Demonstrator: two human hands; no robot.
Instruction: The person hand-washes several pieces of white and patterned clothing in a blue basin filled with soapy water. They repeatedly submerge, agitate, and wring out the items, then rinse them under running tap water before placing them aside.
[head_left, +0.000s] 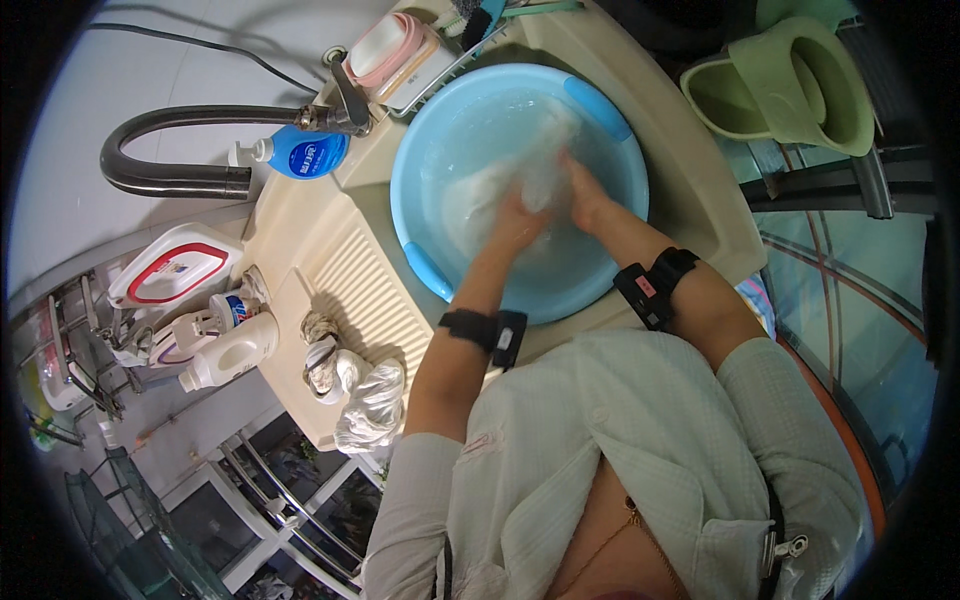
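Note:
A round light-blue plastic basin (411, 225) of cloudy, slightly sudsy water sits in the beige sink. White cloth (480, 196) lies bunched in the water, partly submerged. My left hand (523, 220) grips a bulging fold of it near the basin's middle. Just to the right, my right hand (585, 189) is closed against the same cloth, its fingertips blurred under the water. The lower folds of the cloth are hidden by the murky water.
A ribbed washboard (375, 262) lies left of the basin, with wet white cloths (371, 401) below it. The curved faucet (172, 120) and a blue pump bottle (307, 152) stand upper left. Detergent bottles (240, 349) line the left; a soap box (386, 49) and green scoop (802, 90) sit beyond.

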